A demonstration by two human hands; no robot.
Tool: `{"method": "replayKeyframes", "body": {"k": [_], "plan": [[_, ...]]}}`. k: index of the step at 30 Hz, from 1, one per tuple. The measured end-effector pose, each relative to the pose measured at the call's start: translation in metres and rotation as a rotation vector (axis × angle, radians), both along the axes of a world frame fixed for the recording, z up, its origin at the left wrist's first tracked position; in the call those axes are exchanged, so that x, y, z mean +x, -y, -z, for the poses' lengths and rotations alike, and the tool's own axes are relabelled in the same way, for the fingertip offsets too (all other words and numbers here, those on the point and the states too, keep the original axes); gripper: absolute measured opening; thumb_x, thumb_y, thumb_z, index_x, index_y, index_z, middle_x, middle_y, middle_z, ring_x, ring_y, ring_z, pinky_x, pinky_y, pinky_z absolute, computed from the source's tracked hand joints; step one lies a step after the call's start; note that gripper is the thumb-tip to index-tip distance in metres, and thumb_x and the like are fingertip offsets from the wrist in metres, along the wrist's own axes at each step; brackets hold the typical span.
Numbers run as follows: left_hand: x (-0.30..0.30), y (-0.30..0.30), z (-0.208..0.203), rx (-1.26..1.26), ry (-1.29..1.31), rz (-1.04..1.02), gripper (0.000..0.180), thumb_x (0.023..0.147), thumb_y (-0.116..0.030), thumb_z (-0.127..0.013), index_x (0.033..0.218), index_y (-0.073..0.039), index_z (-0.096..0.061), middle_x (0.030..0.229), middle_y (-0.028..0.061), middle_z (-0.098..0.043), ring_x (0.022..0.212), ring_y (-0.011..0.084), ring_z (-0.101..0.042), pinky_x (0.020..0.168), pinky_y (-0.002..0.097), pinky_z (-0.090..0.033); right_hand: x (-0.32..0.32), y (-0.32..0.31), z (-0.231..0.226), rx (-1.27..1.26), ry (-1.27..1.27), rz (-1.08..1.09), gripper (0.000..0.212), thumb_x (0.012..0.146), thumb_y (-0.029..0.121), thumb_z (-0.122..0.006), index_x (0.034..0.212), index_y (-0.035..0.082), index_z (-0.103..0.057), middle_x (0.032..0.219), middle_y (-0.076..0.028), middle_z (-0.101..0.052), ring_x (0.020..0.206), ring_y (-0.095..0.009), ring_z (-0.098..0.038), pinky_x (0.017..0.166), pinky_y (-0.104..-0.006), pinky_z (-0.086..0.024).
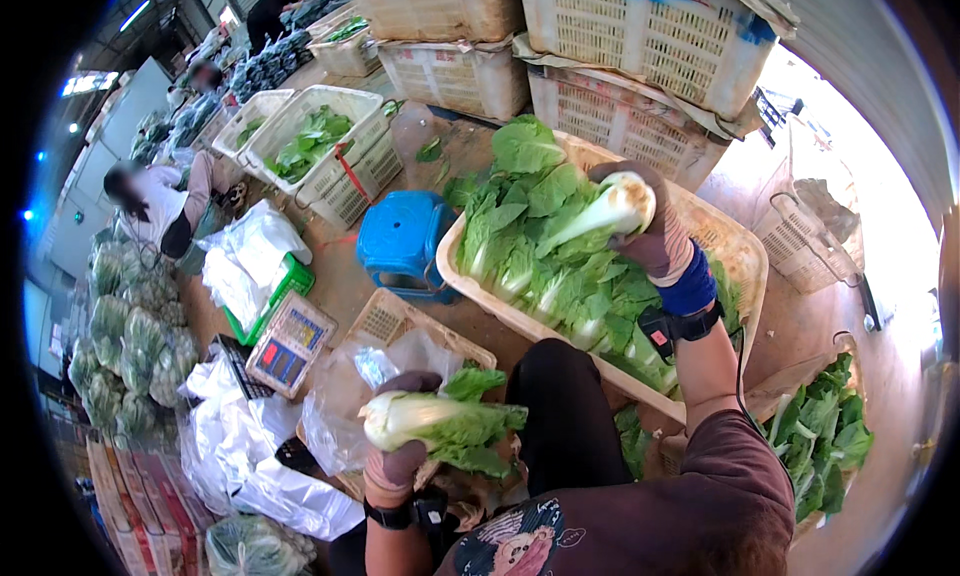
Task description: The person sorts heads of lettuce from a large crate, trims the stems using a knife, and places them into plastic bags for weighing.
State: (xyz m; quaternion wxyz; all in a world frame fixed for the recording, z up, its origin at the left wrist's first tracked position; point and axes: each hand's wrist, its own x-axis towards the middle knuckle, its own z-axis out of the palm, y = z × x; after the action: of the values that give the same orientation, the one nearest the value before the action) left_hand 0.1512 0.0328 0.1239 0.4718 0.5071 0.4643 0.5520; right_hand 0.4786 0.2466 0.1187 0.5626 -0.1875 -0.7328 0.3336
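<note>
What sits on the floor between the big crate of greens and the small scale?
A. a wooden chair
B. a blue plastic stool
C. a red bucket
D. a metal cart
B: a blue stool stands left of the crate and right of the scale.

Daylight enters from 2–3 o'clock; the floor [850,176] there is blown out to near white. Centre evenly lit, shadows soft. Dimmer toward 10 o'clock, with blue glare off ceiling lamps [95,81]. Strong fisheye: crates [640,36] at 12 o'clock bow, black vignette around the rim. Focus sharp centrally, softening at edges.
</note>
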Motion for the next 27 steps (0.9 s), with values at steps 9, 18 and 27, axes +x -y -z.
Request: {"method": "replayKeyframes", "body": {"k": [9,18,27], "plan": [[-0.004,0.02,-0.033,0.14,-0.102,0.289,0.07,0.046,-0.028,-0.081,0.11,-0.006,-0.059,0.142,0.0183,-0.035,0.127,0.029,-0.038,0.102,0.0394,-0.033,-0.072,0.091,-0.014,-0.429,-0.044,-0.426,0.083,0.06,0.02,-0.082,0.13,0.007,-0.038,0.12,-0.012,-0.052,0.11,-0.02,-0.05,0.094,-0.0354,-0.041],[-0.01,0.042,-0.039,0.282,-0.199,0.526,0.06,0.053,-0.03,-0.081,0.108,-0.013,-0.062,0.141,0.0178,-0.031,0.131,0.0329,-0.03,0.106,0.0411,-0.025,-0.122,0.115,0.013,-0.595,0.008,-1.007,0.083,0.064,0.017,-0.078,0.134,0.007,-0.036,0.122,-0.008,-0.051,0.114,-0.019,-0.047,0.1,-0.0364,-0.035],[-0.028,0.06,-0.02,0.108,-0.085,0.427,0.062,0.052,-0.038,-0.082,0.103,-0.007,-0.062,0.141,0.0163,-0.032,0.122,0.0279,-0.042,0.099,0.039,-0.034,-0.109,0.133,0.004,-0.522,0.103,-0.915,0.086,0.062,0.011,-0.078,0.136,0.008,-0.035,0.125,-0.007,-0.049,0.117,-0.02,-0.045,0.101,-0.0372,-0.034]]}}
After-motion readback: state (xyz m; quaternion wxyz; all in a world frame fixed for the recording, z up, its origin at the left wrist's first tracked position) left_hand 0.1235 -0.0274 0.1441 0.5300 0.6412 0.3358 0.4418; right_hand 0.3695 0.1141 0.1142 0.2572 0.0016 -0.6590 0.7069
